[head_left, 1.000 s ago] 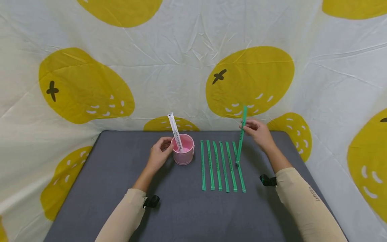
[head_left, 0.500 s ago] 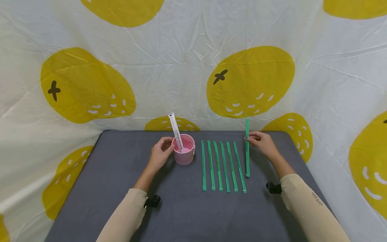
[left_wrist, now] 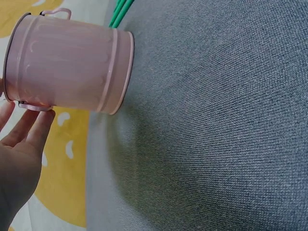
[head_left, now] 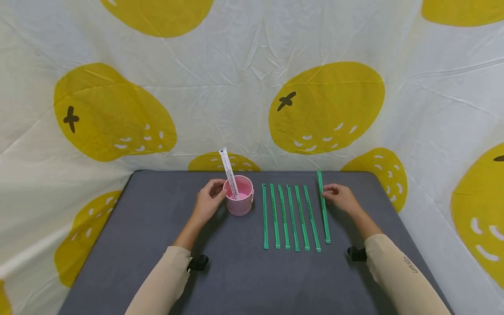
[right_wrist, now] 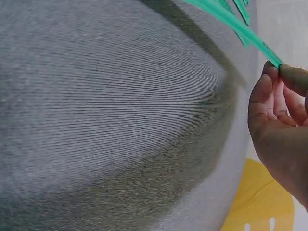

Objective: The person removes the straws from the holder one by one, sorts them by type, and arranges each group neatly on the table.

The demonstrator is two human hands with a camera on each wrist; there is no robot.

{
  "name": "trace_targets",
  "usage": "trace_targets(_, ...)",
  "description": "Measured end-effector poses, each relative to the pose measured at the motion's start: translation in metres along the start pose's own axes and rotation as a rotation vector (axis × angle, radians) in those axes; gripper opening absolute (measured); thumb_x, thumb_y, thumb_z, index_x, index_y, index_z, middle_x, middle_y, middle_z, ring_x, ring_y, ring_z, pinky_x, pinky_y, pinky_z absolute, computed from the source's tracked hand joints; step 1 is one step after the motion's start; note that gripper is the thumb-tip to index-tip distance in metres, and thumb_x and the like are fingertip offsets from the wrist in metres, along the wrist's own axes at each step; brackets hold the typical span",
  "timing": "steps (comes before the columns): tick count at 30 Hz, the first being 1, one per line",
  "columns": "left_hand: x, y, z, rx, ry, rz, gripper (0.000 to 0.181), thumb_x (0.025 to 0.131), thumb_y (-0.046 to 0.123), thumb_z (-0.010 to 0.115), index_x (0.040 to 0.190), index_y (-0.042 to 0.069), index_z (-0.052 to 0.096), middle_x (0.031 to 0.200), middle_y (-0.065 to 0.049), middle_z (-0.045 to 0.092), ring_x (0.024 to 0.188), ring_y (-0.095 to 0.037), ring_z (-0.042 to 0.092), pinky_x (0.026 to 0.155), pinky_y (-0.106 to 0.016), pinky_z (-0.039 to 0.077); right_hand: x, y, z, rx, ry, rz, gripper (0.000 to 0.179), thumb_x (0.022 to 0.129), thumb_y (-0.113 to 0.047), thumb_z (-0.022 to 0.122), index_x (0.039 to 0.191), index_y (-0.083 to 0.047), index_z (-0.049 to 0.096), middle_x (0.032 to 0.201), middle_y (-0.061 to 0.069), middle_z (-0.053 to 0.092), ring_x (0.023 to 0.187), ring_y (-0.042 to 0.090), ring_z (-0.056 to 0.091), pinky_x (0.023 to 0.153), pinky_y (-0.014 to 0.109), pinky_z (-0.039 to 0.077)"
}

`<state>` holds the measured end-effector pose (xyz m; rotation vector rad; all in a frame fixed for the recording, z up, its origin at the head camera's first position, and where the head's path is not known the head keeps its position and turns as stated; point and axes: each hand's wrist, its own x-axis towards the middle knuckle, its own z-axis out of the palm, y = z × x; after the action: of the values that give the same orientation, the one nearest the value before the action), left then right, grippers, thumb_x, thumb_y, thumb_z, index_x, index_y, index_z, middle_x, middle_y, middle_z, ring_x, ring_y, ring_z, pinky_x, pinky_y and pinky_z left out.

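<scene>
My left hand (head_left: pixel 207 200) grips the rim and side of a small pink bucket (head_left: pixel 240 206) that stands on the table. In the left wrist view, fingertips touch the bucket (left_wrist: pixel 67 62) at its small side handle. One straw in a white printed wrapper (head_left: pixel 228 170) leans inside, its top sticking up over the rim. Between thumb and fingers, my right hand (head_left: pixel 341 197) pinches a green-wrapped straw (head_left: pixel 324 214) near its upper part. The right wrist view shows this straw (right_wrist: pixel 236 21) slanting above the cloth, with its shadow apart from it.
Several more green-wrapped straws (head_left: pixel 292 218) lie side by side in a row between the bucket and my right hand. A dark grey cloth-covered table (head_left: pixel 236 280) is under everything. Behind it hangs a pale curtain (head_left: pixel 220 105) with yellow fruit prints.
My right hand has moved the held green-wrapped straw away from over the row's right end, then lowered it to the right of the row. The left hand and bucket have stayed put.
</scene>
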<state>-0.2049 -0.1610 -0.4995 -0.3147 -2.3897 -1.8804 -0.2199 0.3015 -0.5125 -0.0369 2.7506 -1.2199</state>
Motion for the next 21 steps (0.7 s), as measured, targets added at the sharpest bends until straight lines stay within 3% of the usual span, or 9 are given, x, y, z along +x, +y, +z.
trace_targets(3,-0.003,0.009,-0.001,0.001,-0.01,-0.003,0.039,0.097,0.001,0.068,0.131,-0.015,0.056,0.131,-0.037,0.061,0.121,-0.048,0.062,0.107,-0.06,0.048,-0.001,0.004,0.004,0.029,-0.018,0.03,0.037,0.103,-0.013,0.063,0.131,0.011,0.06,0.115,0.029,0.071,0.081,0.016,0.069,0.073,0.029,0.058)
trace_targets(10,0.003,-0.014,0.0,-0.019,0.011,0.006,0.038,0.097,0.004,0.069,0.133,-0.006,0.06,0.132,-0.031,0.064,0.122,-0.044,0.063,0.108,-0.059,0.048,-0.006,0.008,0.013,0.111,-0.055,0.083,0.035,0.101,-0.008,0.064,0.128,0.014,0.059,0.11,0.029,0.072,0.079,0.011,0.068,0.07,0.027,0.06)
trace_targets(16,0.002,-0.015,0.001,-0.016,0.029,0.018,0.034,0.096,0.002,0.07,0.129,-0.004,0.062,0.128,-0.027,0.067,0.118,-0.04,0.066,0.105,-0.055,0.052,-0.01,0.009,0.02,0.112,-0.072,0.092,0.034,0.101,-0.007,0.065,0.128,0.014,0.06,0.108,0.028,0.073,0.084,0.022,0.072,0.072,0.033,0.062)
trace_targets(21,0.002,-0.013,0.0,-0.024,0.032,0.024,0.036,0.096,0.006,0.071,0.129,-0.007,0.061,0.127,-0.028,0.066,0.117,-0.04,0.066,0.104,-0.056,0.052,-0.01,0.007,0.023,0.076,-0.054,0.094,0.033,0.099,-0.007,0.066,0.125,0.012,0.062,0.104,0.025,0.075,0.081,0.02,0.071,0.072,0.033,0.062)
